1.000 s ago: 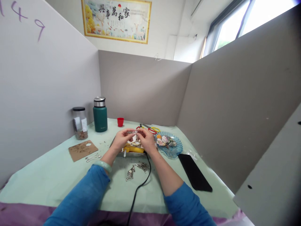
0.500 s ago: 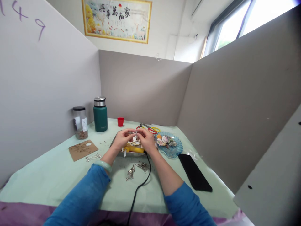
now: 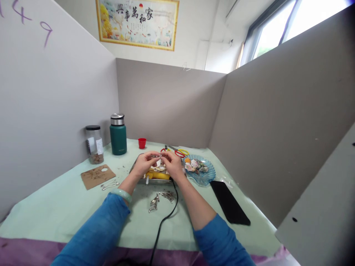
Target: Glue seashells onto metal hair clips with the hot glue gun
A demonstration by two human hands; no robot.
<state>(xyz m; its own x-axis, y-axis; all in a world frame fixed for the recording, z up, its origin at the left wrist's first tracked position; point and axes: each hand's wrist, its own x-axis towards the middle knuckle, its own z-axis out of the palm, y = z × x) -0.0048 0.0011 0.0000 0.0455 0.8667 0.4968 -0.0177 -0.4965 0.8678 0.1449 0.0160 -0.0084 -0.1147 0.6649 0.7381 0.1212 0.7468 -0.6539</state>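
Note:
My left hand (image 3: 144, 163) and my right hand (image 3: 173, 164) meet fingertip to fingertip over a metal tray (image 3: 158, 181). Both are closed in a pinch around something tiny and pale, too small to name. Small flat trinkets (image 3: 161, 168) in white and brown fill the tray below my fingers. Along its near side lies a yellow glue gun (image 3: 158, 175) with a white nozzle at the left and a black cord (image 3: 165, 219) running toward me. Closer in, two little heaps of silver metal clips (image 3: 154, 203) rest on the cloth.
A blue glass plate (image 3: 210, 176) with small ornaments is to the right, near a black phone-like slab (image 3: 230, 204). Scissors (image 3: 181, 152) and a red cup (image 3: 142, 143) stand behind. Leftward are a green flask (image 3: 118, 138), a jar (image 3: 94, 146), brown card (image 3: 95, 178) and cotton swabs (image 3: 110, 184).
Almost nothing differs. Both hands stay pinched together over the tray, with only a very slight shift of the fingers and of the camera.

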